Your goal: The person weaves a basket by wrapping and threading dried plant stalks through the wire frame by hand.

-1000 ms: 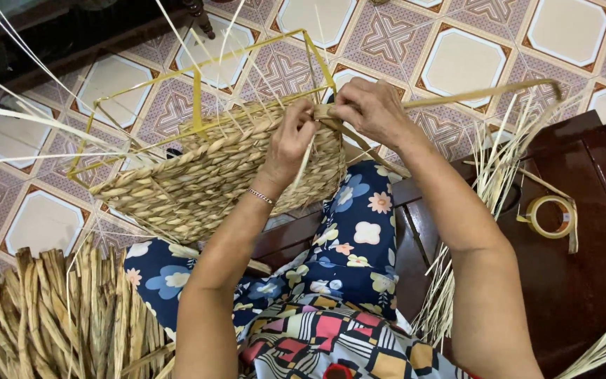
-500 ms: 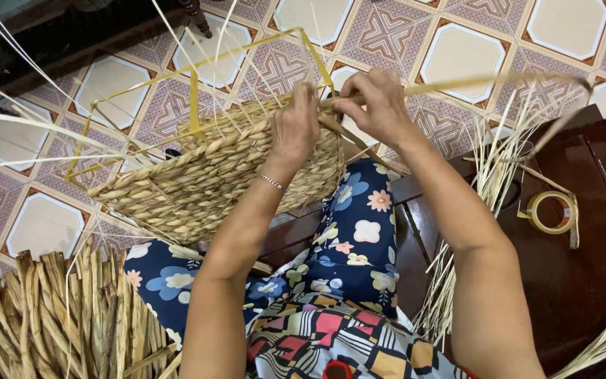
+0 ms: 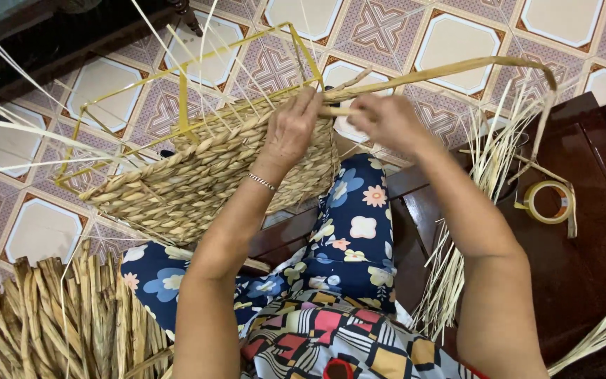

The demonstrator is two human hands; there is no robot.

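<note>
A half-woven basket (image 3: 198, 175) of thick twisted straw rests on my lap, built on a yellow wire frame (image 3: 184, 105) that sticks up beyond the weave. My left hand (image 3: 292, 130) presses on the basket's upper right edge, fingers curled over the weave. My right hand (image 3: 387, 119) pinches a long flat straw strand (image 3: 457, 69) that arcs off to the right and bends down near the wooden seat. Both hands meet at the basket's corner. A thin bracelet (image 3: 262, 182) sits on my left wrist.
A pile of dried straw stalks (image 3: 57, 323) lies at the lower left. Thin pale reeds (image 3: 482, 196) lean by my right arm. A roll of tape (image 3: 547, 202) sits on the dark wooden bench (image 3: 590, 260). Patterned floor tiles (image 3: 457, 28) lie beyond.
Both hands stayed at the basket's corner. My right hand has pulled the strand a little to the right, and the left hand has shifted on the rim.
</note>
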